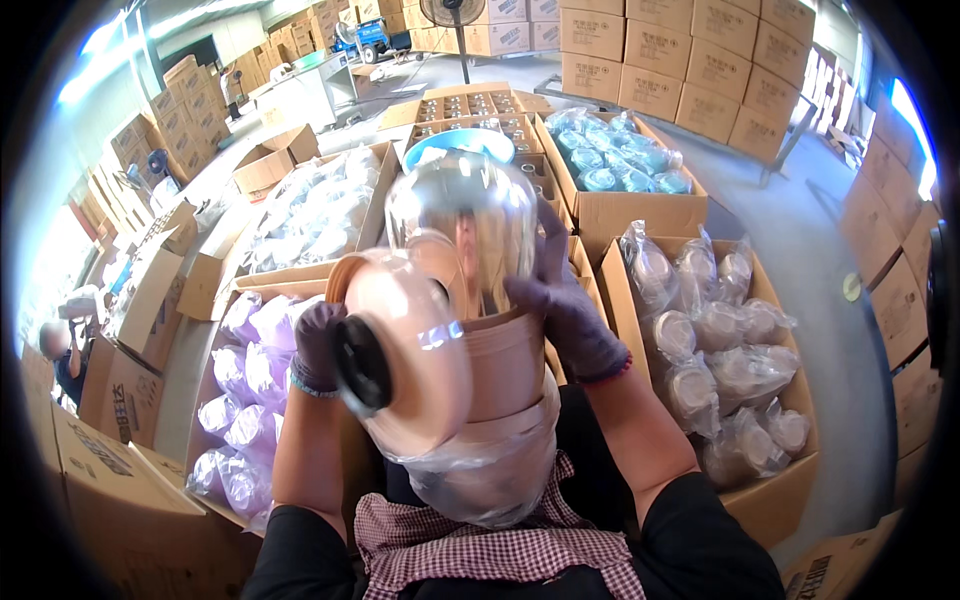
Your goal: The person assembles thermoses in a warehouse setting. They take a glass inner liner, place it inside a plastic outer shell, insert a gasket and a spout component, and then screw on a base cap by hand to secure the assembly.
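My left hand (318,345), in a dark glove, is closed on the edge of a pinkish-beige lid (425,370) with a black round knob, tilted and blurred by motion. My gloved right hand (575,320) is wrapped round the side of a clear rounded jar (460,205), at the top of a beige cylinder (500,365). Whether jar and cylinder are joined I cannot tell. Under them, against my checked apron (480,550), is a beige container (490,465) partly in clear plastic film. The lid covers part of the jar and cylinder.
Open cartons surround me: purple wrapped items (245,410) at left, beige wrapped ones (715,350) at right, white wrapped ones (320,215) and teal ones (615,155) beyond. A blue basin (480,140) rests on a divided carton. Stacked boxes (690,50) stand behind. Another person (72,360) is far left.
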Tool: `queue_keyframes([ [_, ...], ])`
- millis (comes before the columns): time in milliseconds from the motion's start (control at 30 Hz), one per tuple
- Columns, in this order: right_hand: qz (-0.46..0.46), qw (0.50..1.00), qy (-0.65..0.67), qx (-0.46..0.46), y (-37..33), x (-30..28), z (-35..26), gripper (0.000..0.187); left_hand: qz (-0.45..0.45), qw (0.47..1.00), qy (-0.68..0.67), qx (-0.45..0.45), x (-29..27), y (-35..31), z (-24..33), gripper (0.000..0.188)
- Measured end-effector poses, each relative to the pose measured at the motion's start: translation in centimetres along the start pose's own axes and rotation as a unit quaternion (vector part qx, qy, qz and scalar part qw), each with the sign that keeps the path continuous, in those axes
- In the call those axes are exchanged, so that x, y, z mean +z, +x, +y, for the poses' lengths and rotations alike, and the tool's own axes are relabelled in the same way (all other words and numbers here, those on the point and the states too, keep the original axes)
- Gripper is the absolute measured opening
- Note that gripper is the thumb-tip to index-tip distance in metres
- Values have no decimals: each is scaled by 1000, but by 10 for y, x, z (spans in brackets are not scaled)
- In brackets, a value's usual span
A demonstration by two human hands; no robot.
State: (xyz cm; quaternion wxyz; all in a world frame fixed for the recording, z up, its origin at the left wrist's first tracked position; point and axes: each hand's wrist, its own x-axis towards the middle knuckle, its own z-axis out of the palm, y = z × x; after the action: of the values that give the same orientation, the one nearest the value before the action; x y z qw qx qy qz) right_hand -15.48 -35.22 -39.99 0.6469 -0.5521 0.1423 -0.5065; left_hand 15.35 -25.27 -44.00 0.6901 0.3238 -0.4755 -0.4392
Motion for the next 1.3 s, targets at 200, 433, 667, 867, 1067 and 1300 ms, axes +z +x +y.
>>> queue_keyframes([
  [200, -157, 982, -96, 35, 5, -28, -13, 100, 20, 989, -47, -137, -48, -20, -53, 32],
  [433, -513, 752, -409, 66, 65, 14, -53, 58, -59, 990, -115, -62, -9, -16, -44, 47],
  [667, -504, 749, -428, 46, 61, 14, -32, 46, -127, 954, -269, 45, -35, -25, -44, 63],
  [867, -472, 761, -445, 24, 44, 22, -47, 55, -226, 893, -387, 50, 43, -6, -8, 70],
  [1067, -408, 785, -466, 9, 14, 36, -70, 75, -336, 874, -319, 147, 52, 10, -2, 67],
  [1300, -330, 929, -158, 61, 12, 30, -69, 106, -53, 948, -309, 49, 40, 7, 8, 52],
])
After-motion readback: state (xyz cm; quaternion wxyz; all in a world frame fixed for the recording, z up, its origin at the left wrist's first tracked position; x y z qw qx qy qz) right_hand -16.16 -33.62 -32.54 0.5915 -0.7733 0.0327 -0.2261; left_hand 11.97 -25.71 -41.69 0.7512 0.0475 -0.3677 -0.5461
